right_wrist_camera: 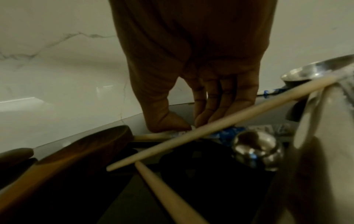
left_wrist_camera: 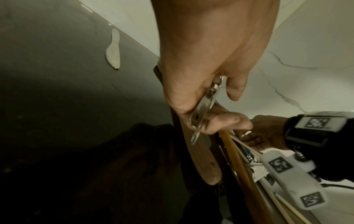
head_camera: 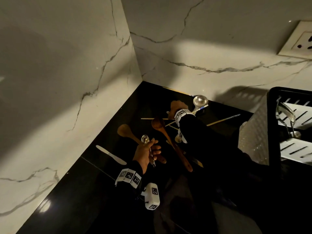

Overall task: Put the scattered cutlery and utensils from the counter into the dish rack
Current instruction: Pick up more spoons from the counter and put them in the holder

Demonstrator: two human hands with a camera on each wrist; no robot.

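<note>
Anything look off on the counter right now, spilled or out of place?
Nothing spilled or broken. The utensils lie in a crossed heap: chopsticks and wooden spoons overlap, and a butter knife lies apart by the wall. The left hand holds metal cutlery.

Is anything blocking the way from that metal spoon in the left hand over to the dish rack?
Yes: the right forearm reaches across between the metal spoon in the left hand and the dish rack.

Utensils piled on tabletop (head_camera: 104,191) in the corner ahead of me; dish rack (head_camera: 253,132) to my right; knife (head_camera: 110,154) left, near the wall.
</note>
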